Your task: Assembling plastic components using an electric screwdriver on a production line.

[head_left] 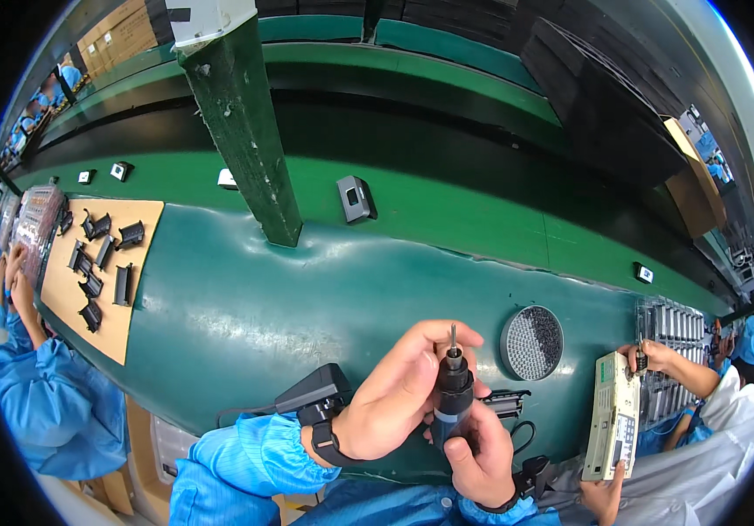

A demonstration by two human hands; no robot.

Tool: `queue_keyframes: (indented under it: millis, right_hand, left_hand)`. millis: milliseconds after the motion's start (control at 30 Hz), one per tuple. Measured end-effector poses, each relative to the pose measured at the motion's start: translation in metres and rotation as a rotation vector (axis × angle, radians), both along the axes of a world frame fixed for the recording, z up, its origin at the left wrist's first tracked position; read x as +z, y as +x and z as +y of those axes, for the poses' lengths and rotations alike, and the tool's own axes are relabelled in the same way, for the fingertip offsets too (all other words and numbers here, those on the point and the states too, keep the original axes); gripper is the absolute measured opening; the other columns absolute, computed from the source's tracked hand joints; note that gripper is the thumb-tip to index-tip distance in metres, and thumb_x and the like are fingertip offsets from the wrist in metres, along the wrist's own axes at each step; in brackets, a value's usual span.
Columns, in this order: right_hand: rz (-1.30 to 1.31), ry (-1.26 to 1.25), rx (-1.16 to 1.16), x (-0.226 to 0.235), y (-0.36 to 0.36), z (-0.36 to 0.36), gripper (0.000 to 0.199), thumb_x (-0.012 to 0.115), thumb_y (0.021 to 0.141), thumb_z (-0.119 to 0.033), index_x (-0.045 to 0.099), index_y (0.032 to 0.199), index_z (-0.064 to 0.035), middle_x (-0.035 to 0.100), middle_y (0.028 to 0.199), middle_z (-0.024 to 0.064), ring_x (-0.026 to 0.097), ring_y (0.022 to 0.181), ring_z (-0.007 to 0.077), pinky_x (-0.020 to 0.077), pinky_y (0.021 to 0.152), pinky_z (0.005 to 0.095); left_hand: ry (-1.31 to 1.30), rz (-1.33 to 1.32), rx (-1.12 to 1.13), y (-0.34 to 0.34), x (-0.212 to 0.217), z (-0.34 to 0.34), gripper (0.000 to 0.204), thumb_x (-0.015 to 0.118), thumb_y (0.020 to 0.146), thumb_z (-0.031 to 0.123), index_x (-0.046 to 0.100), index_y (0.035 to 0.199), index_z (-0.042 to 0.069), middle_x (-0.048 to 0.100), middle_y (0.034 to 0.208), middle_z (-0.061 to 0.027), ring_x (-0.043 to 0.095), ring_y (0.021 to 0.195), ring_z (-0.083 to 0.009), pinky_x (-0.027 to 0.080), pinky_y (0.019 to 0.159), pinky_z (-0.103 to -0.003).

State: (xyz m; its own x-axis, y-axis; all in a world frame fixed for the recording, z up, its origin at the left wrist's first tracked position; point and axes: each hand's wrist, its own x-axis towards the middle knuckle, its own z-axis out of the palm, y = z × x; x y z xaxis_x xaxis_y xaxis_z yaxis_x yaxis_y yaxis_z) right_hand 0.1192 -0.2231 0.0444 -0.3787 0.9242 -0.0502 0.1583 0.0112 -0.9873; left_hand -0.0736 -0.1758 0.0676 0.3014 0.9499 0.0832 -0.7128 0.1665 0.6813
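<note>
**Mia:** Green covers the whole long work table, and people in blue coats are sitting on both sides. What is going on in the middle?

**Ben:** Someone is holding a screwdriver tool up over the near edge of the table. The right hand is wrapping shut around its blue bottom part. The left hand is closing its fingers around the black top part, just under the thin metal tip.

**Mia:** Which step is that, do you think?

**Ben:** I think the hands are getting the tip ready, maybe fitting or turning it. The next move is probably needing a steady hold and a gentle twist.

**Mia:** How is the tool looking?

**Ben:** It is standing almost straight up, black on top, blue below, tip pointing up.

**Mia:** What else is sitting near?

**Ben:** A round grey dish of tiny bits is lying just behind, and a black part is lying beside the hands.
</note>
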Motion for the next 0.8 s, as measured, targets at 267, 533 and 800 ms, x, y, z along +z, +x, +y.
queue_keyframes:
  millis: [267, 533, 800]
  right_hand:
    - [0.121, 0.024, -0.04, -0.001, -0.028, 0.0, 0.06, 0.063, 0.103, -0.041, 0.052, 0.13, 0.0111, 0.07, 0.1, 0.0126, 0.068, 0.084, 0.0164, 0.0547, 0.075, 0.0285]
    - [-0.111, 0.17, -0.044, -0.005, -0.037, -0.001, 0.047, 0.076, 0.095, -0.019, 0.058, 0.127, 0.01, 0.073, 0.097, 0.0174, 0.072, 0.088, 0.0179, 0.0563, 0.079, 0.0308]
    - [-0.182, 0.143, 0.016, 0.019, -0.035, -0.006, 0.049, 0.076, 0.094, -0.02, 0.056, 0.128, 0.0092, 0.07, 0.104, 0.015, 0.068, 0.095, 0.0184, 0.0534, 0.085, 0.0311]
  left_hand:
    - [-0.091, -0.043, 0.059, -0.001, -0.015, -0.005, 0.035, 0.042, 0.111, 0.038, 0.042, 0.128, 0.008, 0.056, 0.114, -0.0199, 0.067, 0.097, -0.0275, 0.056, 0.085, -0.04]
    - [0.077, 0.054, 0.24, -0.002, -0.02, -0.006, 0.036, 0.038, 0.111, 0.041, 0.038, 0.127, 0.009, 0.054, 0.113, -0.0185, 0.057, 0.071, -0.0202, 0.052, 0.066, -0.034]
    - [0.156, -0.017, 0.262, -0.005, -0.005, -0.009, 0.031, 0.04, 0.111, 0.039, 0.04, 0.121, 0.01, 0.041, 0.109, -0.0103, 0.058, 0.067, -0.0218, 0.049, 0.056, -0.032]
